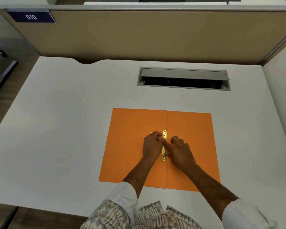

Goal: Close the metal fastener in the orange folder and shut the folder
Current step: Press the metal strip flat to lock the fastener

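Observation:
The orange folder [130,129] lies spread open and flat on the white desk, its crease running toward me. A gold metal fastener [164,133] sits upright along that crease, near the middle. My left hand [151,144] rests on the left flap with its fingers curled against the fastener's upper half. My right hand [180,150] lies on the right flap, its forefinger and thumb pressing on the strip's middle and lower part. The hands hide the middle of the fastener. No papers show inside the folder.
A grey cable tray [183,79] with a raised lid is set into the white desk [64,121] beyond the folder. A tan partition wall [139,35] closes off the back. The desk's near edge runs by my body.

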`<move>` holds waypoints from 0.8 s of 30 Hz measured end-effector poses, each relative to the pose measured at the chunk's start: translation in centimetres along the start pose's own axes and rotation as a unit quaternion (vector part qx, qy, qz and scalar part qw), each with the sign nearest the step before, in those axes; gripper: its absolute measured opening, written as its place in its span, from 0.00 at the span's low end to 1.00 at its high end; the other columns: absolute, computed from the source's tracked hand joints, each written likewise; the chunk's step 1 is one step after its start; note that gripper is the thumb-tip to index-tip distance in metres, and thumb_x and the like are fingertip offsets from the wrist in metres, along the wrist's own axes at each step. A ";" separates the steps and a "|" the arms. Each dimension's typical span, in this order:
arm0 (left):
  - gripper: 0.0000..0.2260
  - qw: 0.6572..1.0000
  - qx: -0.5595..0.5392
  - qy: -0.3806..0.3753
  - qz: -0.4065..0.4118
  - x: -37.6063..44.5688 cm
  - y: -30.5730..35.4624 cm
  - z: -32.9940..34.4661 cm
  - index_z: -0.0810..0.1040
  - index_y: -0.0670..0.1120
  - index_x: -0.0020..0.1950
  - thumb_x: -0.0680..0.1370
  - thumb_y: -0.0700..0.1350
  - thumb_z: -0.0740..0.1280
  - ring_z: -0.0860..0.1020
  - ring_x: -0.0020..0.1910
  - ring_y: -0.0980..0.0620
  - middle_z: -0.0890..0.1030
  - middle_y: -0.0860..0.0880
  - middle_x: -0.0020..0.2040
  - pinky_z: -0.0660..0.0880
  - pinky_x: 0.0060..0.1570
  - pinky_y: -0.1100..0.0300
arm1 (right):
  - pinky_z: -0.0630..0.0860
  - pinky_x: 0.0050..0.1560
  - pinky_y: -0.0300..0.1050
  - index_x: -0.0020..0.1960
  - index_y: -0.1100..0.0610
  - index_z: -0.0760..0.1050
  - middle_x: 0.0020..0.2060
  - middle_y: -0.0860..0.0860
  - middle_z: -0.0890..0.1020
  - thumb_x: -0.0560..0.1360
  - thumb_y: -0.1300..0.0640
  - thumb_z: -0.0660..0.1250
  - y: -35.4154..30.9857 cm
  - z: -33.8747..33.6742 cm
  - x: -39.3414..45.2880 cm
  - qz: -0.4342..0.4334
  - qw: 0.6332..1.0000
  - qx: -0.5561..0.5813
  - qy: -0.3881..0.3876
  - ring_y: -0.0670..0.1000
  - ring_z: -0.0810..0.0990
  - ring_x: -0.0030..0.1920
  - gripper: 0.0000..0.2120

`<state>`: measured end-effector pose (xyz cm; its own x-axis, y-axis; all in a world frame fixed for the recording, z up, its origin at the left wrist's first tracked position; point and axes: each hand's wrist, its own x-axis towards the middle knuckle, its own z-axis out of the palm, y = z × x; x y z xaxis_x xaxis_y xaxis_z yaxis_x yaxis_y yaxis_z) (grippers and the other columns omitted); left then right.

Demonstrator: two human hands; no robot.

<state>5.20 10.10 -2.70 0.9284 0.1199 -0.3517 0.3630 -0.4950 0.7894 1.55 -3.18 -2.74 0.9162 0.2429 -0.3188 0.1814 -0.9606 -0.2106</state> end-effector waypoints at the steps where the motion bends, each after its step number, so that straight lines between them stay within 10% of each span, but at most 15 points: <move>1: 0.09 1.000 -0.004 0.001 0.004 0.2 0.2 0.1 0.84 0.43 0.54 0.75 0.40 0.72 0.82 0.46 0.51 0.85 0.46 0.47 0.80 0.49 0.59 | 0.76 0.47 0.53 0.72 0.47 0.66 0.58 0.56 0.74 0.75 0.50 0.70 0.0 -0.1 0.0 0.004 1.000 0.001 0.001 0.57 0.74 0.53 0.27; 11: 0.04 0.999 0.020 0.024 0.021 1.8 0.8 1.0 0.84 0.42 0.46 0.75 0.37 0.70 0.81 0.42 0.53 0.85 0.46 0.44 0.73 0.40 0.70 | 0.74 0.49 0.53 0.72 0.48 0.67 0.58 0.57 0.74 0.75 0.49 0.71 0.0 -0.2 0.1 0.017 1.000 0.020 0.005 0.58 0.74 0.54 0.28; 24: 0.02 0.993 0.102 0.041 0.038 3.2 0.5 1.1 0.83 0.44 0.46 0.75 0.41 0.71 0.77 0.41 0.52 0.81 0.48 0.47 0.76 0.42 0.57 | 0.75 0.48 0.53 0.74 0.49 0.62 0.58 0.54 0.73 0.73 0.43 0.70 0.6 0.2 0.7 0.031 0.999 0.025 0.005 0.56 0.74 0.54 0.34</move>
<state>8.26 9.31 -3.92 0.9590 0.1407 -0.2460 0.2753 -0.6688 0.6906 2.18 -3.59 -3.30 0.9284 0.1818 -0.3240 0.1068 -0.9659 -0.2359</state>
